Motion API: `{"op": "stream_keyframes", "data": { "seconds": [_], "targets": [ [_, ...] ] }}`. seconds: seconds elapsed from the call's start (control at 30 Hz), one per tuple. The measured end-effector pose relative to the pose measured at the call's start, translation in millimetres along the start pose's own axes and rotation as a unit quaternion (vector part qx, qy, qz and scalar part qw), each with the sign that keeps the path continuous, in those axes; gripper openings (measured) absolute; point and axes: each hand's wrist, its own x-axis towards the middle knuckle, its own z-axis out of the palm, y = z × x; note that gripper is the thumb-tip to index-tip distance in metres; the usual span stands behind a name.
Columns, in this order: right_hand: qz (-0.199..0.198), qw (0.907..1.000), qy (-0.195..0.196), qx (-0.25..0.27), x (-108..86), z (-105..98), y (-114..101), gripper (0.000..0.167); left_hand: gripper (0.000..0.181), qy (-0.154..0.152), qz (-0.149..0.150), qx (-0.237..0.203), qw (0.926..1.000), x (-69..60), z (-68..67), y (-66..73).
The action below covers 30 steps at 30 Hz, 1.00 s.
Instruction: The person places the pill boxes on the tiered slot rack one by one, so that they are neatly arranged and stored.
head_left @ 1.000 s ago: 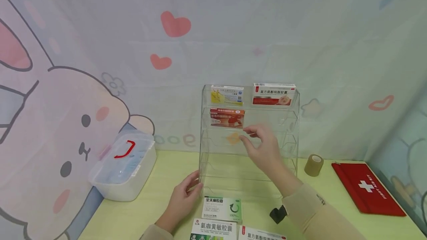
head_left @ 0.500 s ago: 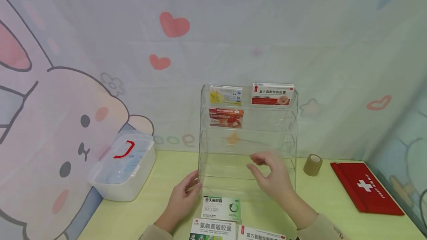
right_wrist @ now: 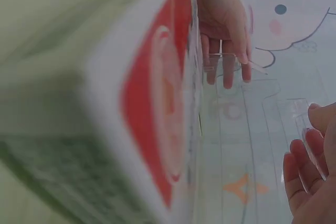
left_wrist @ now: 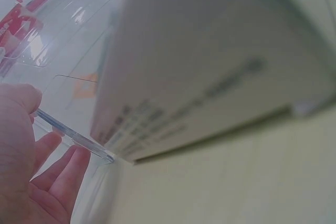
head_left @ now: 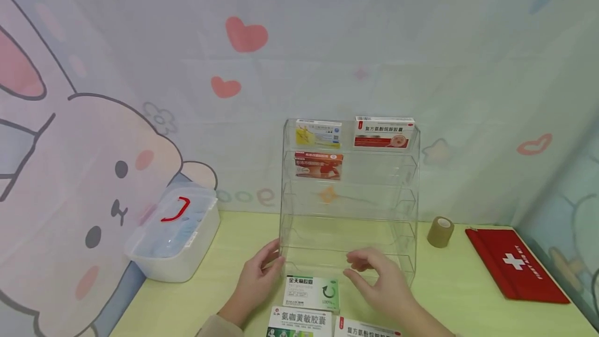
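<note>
A clear tiered rack (head_left: 348, 233) stands on the table; my left hand (head_left: 256, 277) grips its lower left edge, with thumb and fingers on either side of the panel in the left wrist view. My right hand (head_left: 381, 282), fingers loosely bent and holding nothing, hovers before the lowest tiers, right of a green-and-white box (head_left: 311, 293). On the top tier are a yellow-and-white box (head_left: 318, 134) at left and a red-and-white box (head_left: 383, 133) at right. An orange-red box (head_left: 318, 166) sits on the second tier at left.
In front lie a white box (head_left: 299, 321) and another red-and-white box (head_left: 367, 329), both cut off by the frame. A lidded plastic case (head_left: 173, 233) stands left. Right are a tan roll (head_left: 440, 232) and a red first aid pouch (head_left: 517, 267).
My right hand has moved down from the middle tiers to the lowest ones, its fingers still loosely bent. My left hand has stayed on the rack's edge.
</note>
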Motion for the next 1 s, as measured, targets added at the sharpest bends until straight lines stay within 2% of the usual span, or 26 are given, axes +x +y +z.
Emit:
{"op": "stream_keyframes", "data": {
  "seconds": [0.4, 0.5, 0.7, 0.8, 0.9, 1.0],
  "targets": [
    [0.072, 0.9938, -0.069, 0.049, -40.7, -1, 0, 0.025, 0.051, -0.002, 0.002, -0.008, 1.0000, 0.8, 0.3, -0.3],
    [0.097, 0.9911, -0.077, 0.050, -49.7, -4, 1, 0.024, 0.051, -0.001, 0.003, -0.011, 0.9999, 1.0, 0.5, -0.1],
    [0.121, 0.9882, -0.085, 0.042, -67.1, -14, 6, 0.028, 0.051, -0.006, 0.001, -0.008, 0.9999, 1.2, 0.4, 0.6],
    [0.143, 0.9827, -0.107, 0.050, -73.8, -22, 10, 0.027, 0.051, -0.005, 0.003, -0.006, 1.0000, 1.4, 0.6, 0.0],
    [0.178, 0.9710, -0.146, 0.066, -79.8, -31, 14, 0.030, 0.051, -0.003, 0.003, -0.005, 1.0000, 1.1, 0.5, -0.2],
    [0.163, 0.9660, -0.185, 0.077, -86.2, -38, 24, 0.036, 0.051, -0.001, 0.003, -0.008, 1.0000, 0.7, 0.4, -0.2]
  ]
}}
